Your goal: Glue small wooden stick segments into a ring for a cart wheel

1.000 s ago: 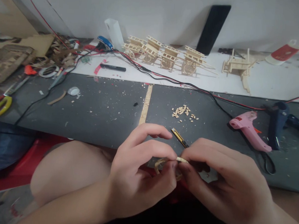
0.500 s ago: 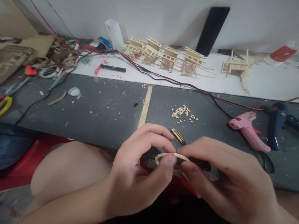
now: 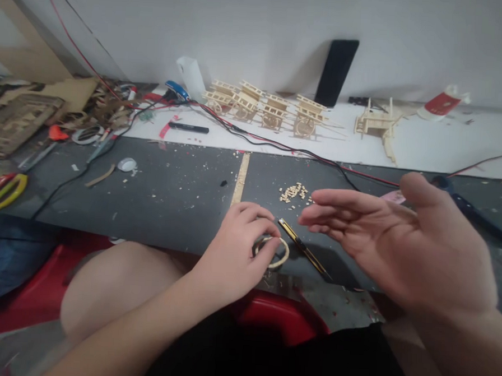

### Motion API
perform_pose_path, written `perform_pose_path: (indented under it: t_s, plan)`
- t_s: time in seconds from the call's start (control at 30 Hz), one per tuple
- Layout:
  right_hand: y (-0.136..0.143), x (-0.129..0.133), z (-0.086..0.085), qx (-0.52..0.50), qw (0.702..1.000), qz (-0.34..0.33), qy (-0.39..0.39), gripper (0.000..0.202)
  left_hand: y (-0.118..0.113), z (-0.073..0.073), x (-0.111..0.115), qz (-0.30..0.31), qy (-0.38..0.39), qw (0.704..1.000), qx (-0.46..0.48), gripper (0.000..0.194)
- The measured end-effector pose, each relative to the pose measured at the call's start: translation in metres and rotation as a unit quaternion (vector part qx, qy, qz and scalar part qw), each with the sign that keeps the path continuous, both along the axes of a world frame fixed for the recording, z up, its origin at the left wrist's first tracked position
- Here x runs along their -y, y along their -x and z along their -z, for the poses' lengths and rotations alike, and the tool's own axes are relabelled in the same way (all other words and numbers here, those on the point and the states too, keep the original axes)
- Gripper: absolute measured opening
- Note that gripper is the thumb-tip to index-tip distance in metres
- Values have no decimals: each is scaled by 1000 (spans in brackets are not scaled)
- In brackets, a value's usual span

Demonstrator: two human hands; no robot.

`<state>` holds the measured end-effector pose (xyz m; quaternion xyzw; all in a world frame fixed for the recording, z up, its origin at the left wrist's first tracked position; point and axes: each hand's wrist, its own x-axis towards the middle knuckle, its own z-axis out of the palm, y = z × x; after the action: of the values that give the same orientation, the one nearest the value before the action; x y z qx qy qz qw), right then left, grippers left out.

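Between thumb and fingers, my left hand point(image 3: 243, 249) pinches a small pale wooden ring point(image 3: 281, 261) near the table's front edge. My right hand point(image 3: 383, 234) is raised to the right, fingers stretched out and palm showing, with nothing in it. A yellow and black craft knife point(image 3: 302, 248) lies on the dark table between the hands. Just beyond it, close to my right fingertips, is a loose pile of tiny wooden pieces point(image 3: 293, 192).
Small wooden carts point(image 3: 272, 113) and another wooden model point(image 3: 376, 124) stand along the back. Cables point(image 3: 254, 133) cross the table. Scissors point(image 3: 7, 192) lie at the left. A pink glue gun point(image 3: 393, 196) is mostly hidden behind my right hand.
My right hand has let go of the ring, moved up and right, and opened. My left hand has lowered slightly with the ring, and the view has shifted.
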<state>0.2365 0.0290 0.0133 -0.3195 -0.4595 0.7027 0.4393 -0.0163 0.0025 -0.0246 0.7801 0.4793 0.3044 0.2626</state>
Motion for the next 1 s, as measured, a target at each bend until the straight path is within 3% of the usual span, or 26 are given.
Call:
perform_pose_path:
  t_s: [0.2,0.37,0.43,0.53,0.67,0.77,1.0]
  plan:
    - [0,8,-6,-140,978,-40,149,95,0,26,-18,-29,-33,997,-60,14]
    - [-1,10,-9,-177,967,-43,178,99,-1,36,-27,-56,-92,992,-66,12]
    - [-1,11,-11,-178,966,-41,184,98,-4,29,-24,-70,-129,988,-47,21]
    - [-1,11,-12,-178,965,-41,188,97,-12,6,-15,-80,-204,976,-11,35]
    - [-2,14,-13,-183,964,-78,177,91,-23,-22,-8,-28,-303,953,-8,38]
    - [-2,20,-15,-192,960,-114,170,89,-29,-30,-9,-2,-362,932,-26,28]
    - [-4,26,-26,-195,957,-125,176,89,-31,-42,-7,-21,-408,913,1,34]
